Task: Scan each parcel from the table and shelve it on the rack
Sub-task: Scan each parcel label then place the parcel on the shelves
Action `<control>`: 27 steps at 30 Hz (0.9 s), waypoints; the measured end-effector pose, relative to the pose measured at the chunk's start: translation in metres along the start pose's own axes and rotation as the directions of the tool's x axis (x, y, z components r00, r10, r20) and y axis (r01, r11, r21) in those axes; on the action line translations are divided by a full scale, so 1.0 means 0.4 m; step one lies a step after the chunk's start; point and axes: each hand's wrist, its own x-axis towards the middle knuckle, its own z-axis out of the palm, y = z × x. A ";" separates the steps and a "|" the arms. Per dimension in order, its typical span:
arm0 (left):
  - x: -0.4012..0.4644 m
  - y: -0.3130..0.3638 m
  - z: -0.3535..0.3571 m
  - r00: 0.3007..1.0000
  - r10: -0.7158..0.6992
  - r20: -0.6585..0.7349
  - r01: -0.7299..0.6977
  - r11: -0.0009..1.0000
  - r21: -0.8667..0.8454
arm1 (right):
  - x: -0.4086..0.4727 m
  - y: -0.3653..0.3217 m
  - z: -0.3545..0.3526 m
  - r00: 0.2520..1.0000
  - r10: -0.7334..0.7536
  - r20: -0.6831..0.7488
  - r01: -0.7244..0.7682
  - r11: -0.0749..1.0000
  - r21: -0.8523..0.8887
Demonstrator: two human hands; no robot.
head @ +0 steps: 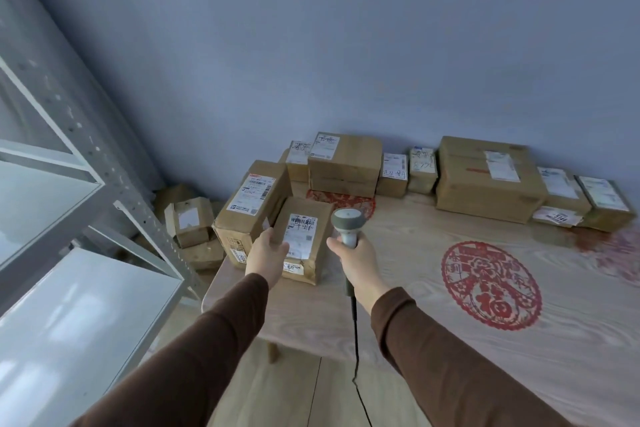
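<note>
A small brown parcel with a white label lies near the table's left front corner. My left hand grips its left edge, thumb on the label. Just to its right, my right hand holds a grey barcode scanner upright, its head level with the parcel's top; its black cable hangs down to the floor. A longer labelled parcel lies against the small one on the left. The white metal rack fills the left side, its shelves bare.
Several more labelled parcels line the back of the wooden table along the blue wall, the largest at right. Red paper-cut decorations lie on the tabletop. More boxes are piled on the floor between rack and table.
</note>
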 end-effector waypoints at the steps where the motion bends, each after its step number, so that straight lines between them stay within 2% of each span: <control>1: 0.025 -0.007 0.005 1.000 -0.009 0.009 0.009 1.000 0.008 | 0.015 0.008 0.014 1.000 0.014 -0.006 -0.014 1.000 -0.002; 8: 0.137 -0.046 0.053 0.995 -0.060 0.075 0.049 0.989 0.138 | 0.101 0.081 0.093 0.994 0.094 -0.060 -0.096 0.995 -0.031; 12: 0.166 -0.060 0.082 0.994 -0.074 0.079 0.049 0.961 0.272 | 0.128 0.113 0.111 0.988 0.136 -0.069 -0.137 0.990 -0.012; 16: 0.188 -0.061 0.104 0.989 -0.136 0.056 0.115 0.953 0.281 | 0.162 0.158 0.108 0.978 0.185 -0.093 -0.186 0.982 -0.005; 20: 0.217 -0.106 0.132 0.965 -0.243 0.095 0.226 0.961 0.161 | 0.182 0.196 0.080 0.966 0.221 -0.133 -0.218 0.975 0.032; 24: 0.273 -0.229 0.189 0.946 -0.280 0.166 0.298 0.950 -0.091 | 0.180 0.190 0.053 0.972 0.212 -0.102 -0.206 0.976 0.072; 27: 0.176 -0.114 0.185 0.946 -0.243 0.215 0.300 0.908 -0.293 | 0.171 0.173 0.012 0.975 0.189 -0.120 -0.172 0.976 0.136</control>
